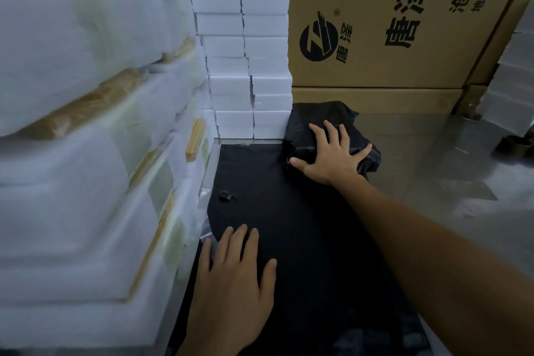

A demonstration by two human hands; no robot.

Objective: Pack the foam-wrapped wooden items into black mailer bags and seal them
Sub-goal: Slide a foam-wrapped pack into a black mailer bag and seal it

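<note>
Presently, the right hand (332,153) lies flat, fingers (331,131) spread wide, pressing on a packed black mailer bag (323,118) at the far end of the desk (450,159), beside a stack of white foam blocks (245,66). The left hand (234,274) rests palm down, fingers (239,240) straight and slightly parted, holding nothing, on a flat pile of black mailer bags (289,211). Foam-wrapped wooden items (86,153) are stacked at the left. A printed cardboard carton (404,23) stands behind.
</note>
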